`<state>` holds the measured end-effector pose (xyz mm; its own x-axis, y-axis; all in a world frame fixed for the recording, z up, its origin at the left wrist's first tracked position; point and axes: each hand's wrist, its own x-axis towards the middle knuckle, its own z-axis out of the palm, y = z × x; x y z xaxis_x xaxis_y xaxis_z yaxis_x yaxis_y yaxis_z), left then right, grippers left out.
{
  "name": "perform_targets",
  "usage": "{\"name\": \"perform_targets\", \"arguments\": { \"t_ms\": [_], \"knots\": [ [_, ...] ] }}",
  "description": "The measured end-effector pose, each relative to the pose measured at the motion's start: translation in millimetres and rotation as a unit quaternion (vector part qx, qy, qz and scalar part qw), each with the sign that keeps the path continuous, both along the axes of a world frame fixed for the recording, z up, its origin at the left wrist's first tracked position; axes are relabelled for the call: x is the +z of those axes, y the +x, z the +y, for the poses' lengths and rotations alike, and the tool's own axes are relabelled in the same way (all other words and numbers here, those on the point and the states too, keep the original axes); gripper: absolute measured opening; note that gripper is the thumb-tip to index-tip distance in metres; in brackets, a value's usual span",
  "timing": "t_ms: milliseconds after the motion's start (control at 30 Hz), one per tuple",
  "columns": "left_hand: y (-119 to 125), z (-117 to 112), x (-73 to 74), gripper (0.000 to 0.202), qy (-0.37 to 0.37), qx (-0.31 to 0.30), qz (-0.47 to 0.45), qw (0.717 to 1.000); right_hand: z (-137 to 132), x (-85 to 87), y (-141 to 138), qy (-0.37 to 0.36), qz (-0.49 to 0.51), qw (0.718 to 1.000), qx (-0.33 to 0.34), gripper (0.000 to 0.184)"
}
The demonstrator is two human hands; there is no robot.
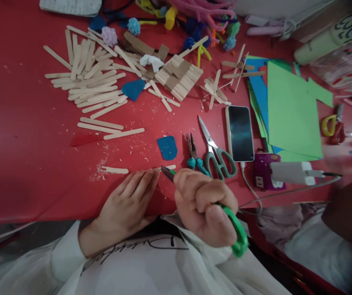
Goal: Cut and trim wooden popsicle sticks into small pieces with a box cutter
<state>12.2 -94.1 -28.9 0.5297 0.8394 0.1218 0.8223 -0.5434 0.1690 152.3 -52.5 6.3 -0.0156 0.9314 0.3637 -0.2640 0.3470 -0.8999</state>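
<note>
While left hand [128, 198] lies flat, fingers together, apparently pinning craft stick [171, 166] steady below frame center, right hand [205, 205] fists green-handled tool [240, 235], tip at stick, likely for leverage.

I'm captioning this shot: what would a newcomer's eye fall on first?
Probably the right hand in the foreground, its fist closed round a green-handled tool, beside the flat left hand. Next, perhaps, the heap of wooden sticks at upper left on the red table, and the bright green paper at right.
</note>
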Motion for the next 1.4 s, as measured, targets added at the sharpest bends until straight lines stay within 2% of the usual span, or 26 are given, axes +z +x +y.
{"name": "perform_targets", "arguments": {
  "t_ms": [100, 333, 700, 1233, 1400],
  "knots": [
    [0.9, -2.6, 0.1, 0.069, -0.007, 0.012, 0.012, 1.000, 1.7, -2.2, 1.5, 0.006, 0.021, 1.000, 0.001, 0.026],
    [1.3, -6.1, -1.0, 0.074, -0.032, 0.028, -0.004, 0.999, 0.2, -5.2, -1.4, 0.050, 0.098, 0.992, -0.055, 0.023],
    [0.0, -6.3, -3.5, 0.077, -0.028, 0.028, -0.008, 0.999, 2.6, -5.5, -0.5, 0.073, 0.059, 0.995, -0.037, 0.022],
    [1.0, -3.9, -0.5, 0.077, -0.023, 0.020, -0.004, 1.000, 1.1, -2.3, -1.9, 0.050, 0.009, 0.999, -0.012, 0.022],
    [0.9, -2.7, -0.9, 0.074, -0.008, 0.011, -0.001, 1.000, 3.0, -4.4, -5.0, 0.058, 0.019, 0.998, -0.006, 0.023]
  ]
}}
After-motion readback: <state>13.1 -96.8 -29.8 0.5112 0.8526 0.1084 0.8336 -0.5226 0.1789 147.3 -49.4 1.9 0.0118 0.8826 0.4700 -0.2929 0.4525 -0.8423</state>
